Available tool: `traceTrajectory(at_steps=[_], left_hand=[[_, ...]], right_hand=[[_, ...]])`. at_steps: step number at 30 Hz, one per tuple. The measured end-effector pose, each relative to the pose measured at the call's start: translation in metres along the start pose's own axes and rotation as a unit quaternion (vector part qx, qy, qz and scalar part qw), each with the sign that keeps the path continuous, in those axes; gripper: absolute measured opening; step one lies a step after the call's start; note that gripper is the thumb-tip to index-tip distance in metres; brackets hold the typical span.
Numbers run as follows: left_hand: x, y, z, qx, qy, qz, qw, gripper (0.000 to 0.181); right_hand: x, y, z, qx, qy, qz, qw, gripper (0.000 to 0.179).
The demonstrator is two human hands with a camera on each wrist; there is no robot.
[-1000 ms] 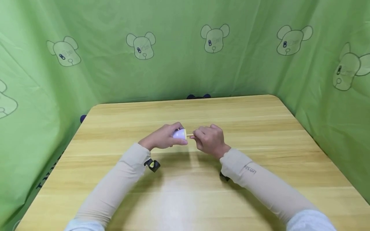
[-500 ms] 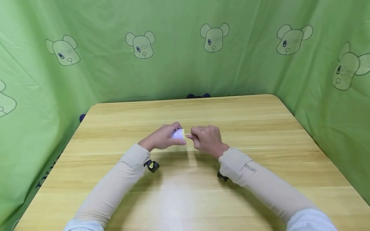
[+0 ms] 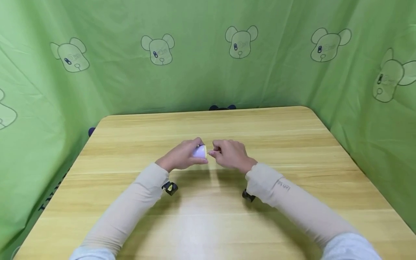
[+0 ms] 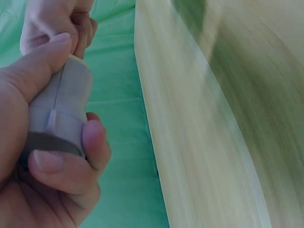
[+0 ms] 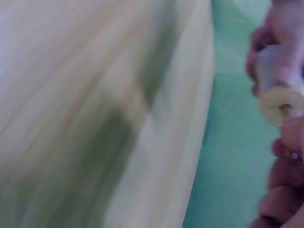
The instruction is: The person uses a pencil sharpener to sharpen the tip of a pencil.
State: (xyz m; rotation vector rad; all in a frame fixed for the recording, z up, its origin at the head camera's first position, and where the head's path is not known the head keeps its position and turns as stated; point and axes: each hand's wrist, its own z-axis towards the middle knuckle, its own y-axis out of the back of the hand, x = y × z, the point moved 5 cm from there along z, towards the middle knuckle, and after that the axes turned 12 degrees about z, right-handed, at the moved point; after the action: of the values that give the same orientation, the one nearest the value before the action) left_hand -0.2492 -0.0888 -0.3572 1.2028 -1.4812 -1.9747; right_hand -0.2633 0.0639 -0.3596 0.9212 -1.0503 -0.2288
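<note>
My left hand point(image 3: 180, 154) grips a small lilac pencil sharpener point(image 3: 199, 151) with a cream-yellow end, held sideways above the table. In the left wrist view its body point(image 4: 71, 97) shows a seam and a dark grey base between thumb and fingers. That round cream end point(image 5: 270, 105) faces my right hand point(image 3: 231, 154) in the right wrist view. A thin yellowish pencil point(image 5: 285, 110) sits in the hole at its centre. My right thumb and curled fingers pinch the pencil close to the hole, and they hide most of its length.
A wood-grain table point(image 3: 208, 216) lies under both hands, which cast shadows on it. Green cloth point(image 3: 195, 83) printed with bear heads hangs behind and along both sides. Small black camera mounts point(image 3: 170, 188) sit under the wrists.
My right hand has shifted slightly left towards the sharpener and its wrist has turned, so less of the pencil shows between the hands. The left hand stays nearly in place.
</note>
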Motion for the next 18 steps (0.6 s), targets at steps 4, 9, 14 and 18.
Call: traceTrajectory(at_steps=[4,9,14,18], left_hand=[[-0.005,-0.006,0.000,0.003,-0.011,0.027,0.9996,0.045],[-0.004,-0.006,-0.001,0.019,0.005,0.011,0.9997,0.047],[0.002,0.002,-0.001,0.024,0.028,-0.007,0.9993,0.049],[0.006,0.005,0.000,0.029,0.033,-0.023,0.9988,0.049]], right_hand=[[-0.008,0.001,0.003,0.102,-0.093,0.125,0.9825,0.037],[-0.006,0.003,0.000,0.108,-0.060,0.096,0.9877,0.028],[0.005,0.003,-0.007,0.008,0.094,0.004,0.9956,0.009],[0.010,0.003,-0.018,-0.110,0.236,-0.101,0.9602,0.011]])
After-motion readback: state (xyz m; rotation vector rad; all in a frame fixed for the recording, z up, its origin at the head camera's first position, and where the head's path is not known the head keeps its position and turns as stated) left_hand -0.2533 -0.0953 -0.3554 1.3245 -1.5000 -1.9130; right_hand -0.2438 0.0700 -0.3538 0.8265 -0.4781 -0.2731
